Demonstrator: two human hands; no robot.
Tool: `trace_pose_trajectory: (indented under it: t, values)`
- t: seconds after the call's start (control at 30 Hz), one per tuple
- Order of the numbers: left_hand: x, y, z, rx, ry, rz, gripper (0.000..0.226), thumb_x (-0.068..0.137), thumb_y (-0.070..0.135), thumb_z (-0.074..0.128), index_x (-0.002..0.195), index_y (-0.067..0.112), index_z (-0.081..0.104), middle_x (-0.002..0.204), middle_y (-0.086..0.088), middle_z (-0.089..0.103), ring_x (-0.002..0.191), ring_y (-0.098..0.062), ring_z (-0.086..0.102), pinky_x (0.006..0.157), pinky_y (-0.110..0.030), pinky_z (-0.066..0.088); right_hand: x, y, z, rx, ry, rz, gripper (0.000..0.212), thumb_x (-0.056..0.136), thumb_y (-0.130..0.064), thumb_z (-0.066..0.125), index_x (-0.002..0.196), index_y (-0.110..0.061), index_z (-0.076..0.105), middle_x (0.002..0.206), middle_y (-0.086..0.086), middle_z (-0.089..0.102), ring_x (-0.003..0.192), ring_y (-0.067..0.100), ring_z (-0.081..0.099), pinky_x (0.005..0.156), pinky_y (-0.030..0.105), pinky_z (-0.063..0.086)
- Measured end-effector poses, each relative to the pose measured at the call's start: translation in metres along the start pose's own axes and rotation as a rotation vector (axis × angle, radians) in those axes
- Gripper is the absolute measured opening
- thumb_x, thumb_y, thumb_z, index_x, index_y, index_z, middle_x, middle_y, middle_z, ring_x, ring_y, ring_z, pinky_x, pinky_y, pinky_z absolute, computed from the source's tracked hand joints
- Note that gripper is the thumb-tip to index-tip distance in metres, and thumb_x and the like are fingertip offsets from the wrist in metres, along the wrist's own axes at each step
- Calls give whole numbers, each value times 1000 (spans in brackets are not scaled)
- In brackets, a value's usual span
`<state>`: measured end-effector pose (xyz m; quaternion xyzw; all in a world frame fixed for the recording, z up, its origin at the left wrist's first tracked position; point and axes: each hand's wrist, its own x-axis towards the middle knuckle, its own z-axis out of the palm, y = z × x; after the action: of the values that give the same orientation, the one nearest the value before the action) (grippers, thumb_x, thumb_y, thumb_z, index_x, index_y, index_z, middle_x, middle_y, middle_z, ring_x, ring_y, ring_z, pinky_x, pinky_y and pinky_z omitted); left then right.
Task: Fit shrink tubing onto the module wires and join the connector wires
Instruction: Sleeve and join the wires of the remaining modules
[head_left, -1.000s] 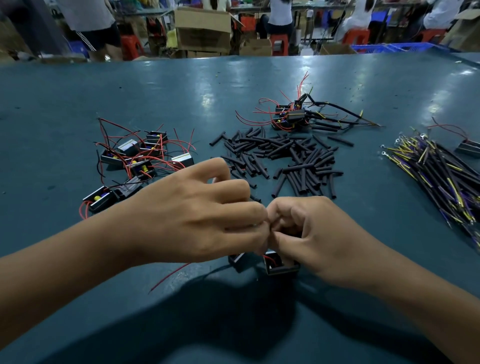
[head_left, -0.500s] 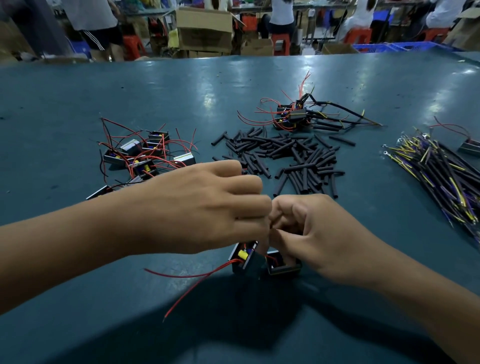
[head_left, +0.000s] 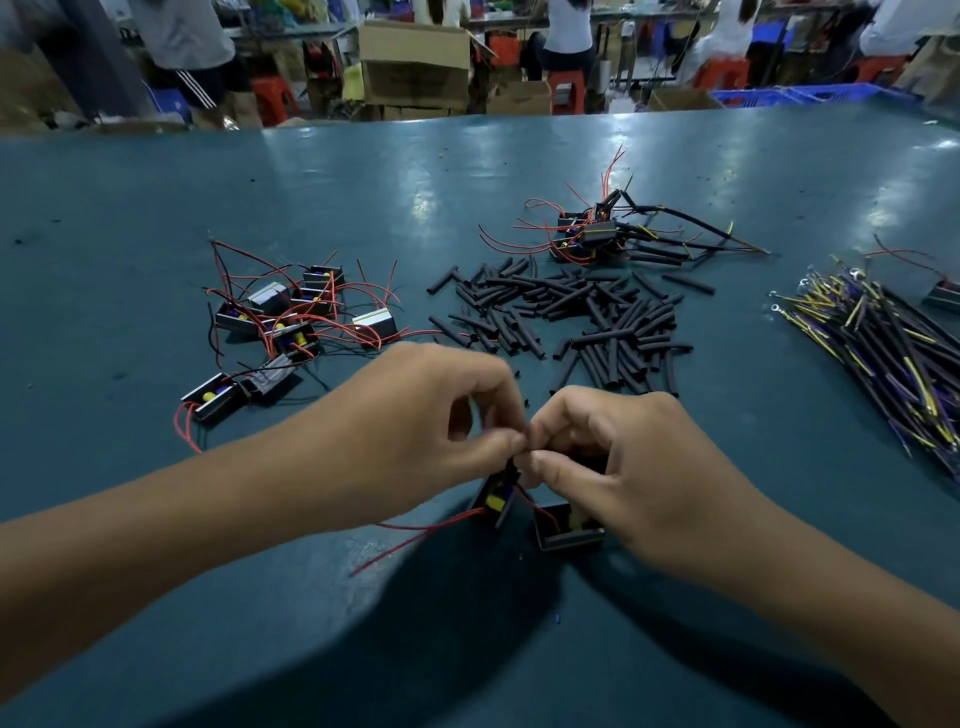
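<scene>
Modules (head_left: 291, 322) lie in a loose heap at the left of your table (head_left: 130, 218), their red leads curling out in all directions. Your left hand (head_left: 415, 421) reaches in from the lower left, knuckles up, fingers curled; its thumb and forefinger pinch a small dark piece at the point where both hands meet. What exactly is pinched cannot be told. Directly beneath hangs one module (head_left: 496, 499), tilted, open face toward you, with its red wire (head_left: 415, 535) trailing down and left across the table. A second module (head_left: 569, 530) sits flat just to the right, long axis running left to right, partly under your right hand (head_left: 639, 467). That hand comes in from the lower right, fingers curled, thumb and forefinger closed on the same junction, tip to tip with the left. Beyond your hands lies the tubing (head_left: 566, 322), short black pieces scattered at mixed angles. Behind it sit joined assemblies (head_left: 597, 234), black leads pointing right. At the far right, connector wires (head_left: 893, 353) lie bundled, running diagonally from upper left to lower right.
</scene>
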<state>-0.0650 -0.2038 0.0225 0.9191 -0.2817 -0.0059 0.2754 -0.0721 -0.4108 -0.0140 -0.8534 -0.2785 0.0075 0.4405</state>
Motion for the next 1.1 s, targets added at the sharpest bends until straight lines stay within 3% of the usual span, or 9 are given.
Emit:
trace_pose_trajectory:
  t: [0.13,0.3,0.4,0.6,0.7,0.8,0.9,1.0,1.1]
  values:
    - [-5,-3,-8,456,13,503,14,98,16,60,99,10,73,95,-3,65,79,-18,55,72,-29,45,2,4,-4,47,-88,37,9,93,-12,68,89,-20,66,62,-17,67,50,2,57,51,12,41]
    - [0,-1,-11,683,38,683,35,106,7,39,94,4,71,89,-10,66,72,-27,54,66,-38,49,3,5,-6,109,-123,38,8,93,-17,68,90,-24,66,76,-10,74,52,12,61,52,34,52]
    - [3,0,-12,739,37,743,30,105,6,43,92,3,70,84,-10,63,72,-27,53,68,-37,48,3,6,-6,126,-121,13,11,94,-18,67,88,-28,65,78,-6,75,53,20,61,52,43,52]
    - [7,0,-4,352,-103,362,12,99,21,58,98,14,67,92,5,55,83,-7,42,76,-24,39,2,8,-2,33,-92,20,11,94,-13,66,90,-23,65,74,-2,73,56,19,63,55,42,51]
    - [3,-1,-19,236,-166,244,14,93,43,62,98,31,69,89,18,58,82,0,53,72,-11,39,1,6,-2,13,-86,6,9,93,-12,68,90,-21,65,75,-9,73,57,6,64,53,19,48]
    - [7,-8,-60,68,174,103,20,83,29,54,80,43,68,76,13,66,68,-11,61,66,-33,53,2,8,-4,18,-45,31,7,92,-19,70,87,-22,65,74,-12,73,52,6,63,52,14,46]
    - [1,-6,-68,75,467,142,28,74,19,34,74,29,60,66,21,58,57,3,50,58,-20,41,2,7,-4,47,-44,39,9,91,-20,71,86,-24,65,73,-13,72,49,6,61,50,14,45]
    - [4,4,-30,241,239,92,32,74,-5,35,64,24,45,58,4,45,53,-9,38,50,-21,37,3,5,-3,66,-41,43,10,91,-21,71,84,-25,65,72,-14,72,50,4,61,51,13,44]
    - [7,2,-6,362,49,239,18,93,14,40,84,18,55,73,5,50,67,-9,45,75,-23,44,5,8,-3,75,-41,41,13,91,-19,71,83,-27,64,70,-16,71,47,5,58,51,18,46]
